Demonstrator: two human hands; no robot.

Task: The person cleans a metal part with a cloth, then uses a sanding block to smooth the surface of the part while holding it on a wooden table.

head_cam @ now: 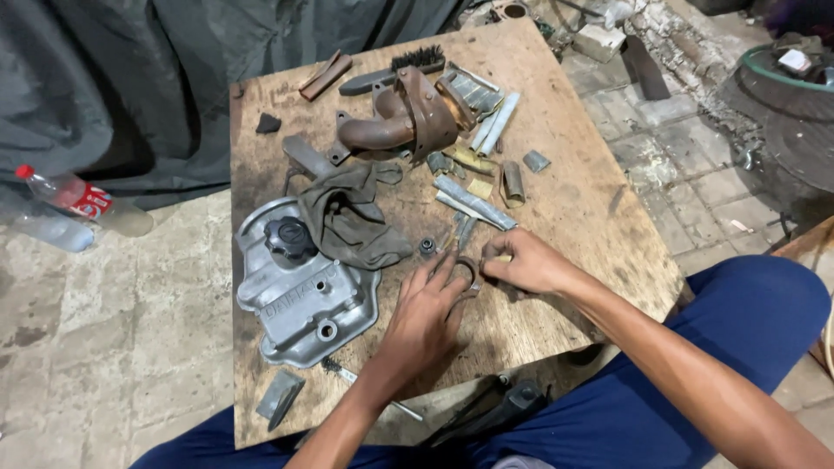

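Observation:
My left hand (426,317) lies on the wooden board (573,200), fingers pressing down a small rusty ring-shaped metal part (469,271). My right hand (526,262) is closed beside it, pinching a small yellowish piece (502,257) against that part. A small dark nut (427,246) sits just above my left fingers. Much of the ring part is hidden by my fingers.
A grey engine valve cover (300,295) with a black cap lies left, a dirty rag (356,217) beside it. A rusty exhaust manifold (404,122), wire brush (417,59) and several metal strips (473,204) lie farther back. Plastic bottles (82,201) lie on the stone floor.

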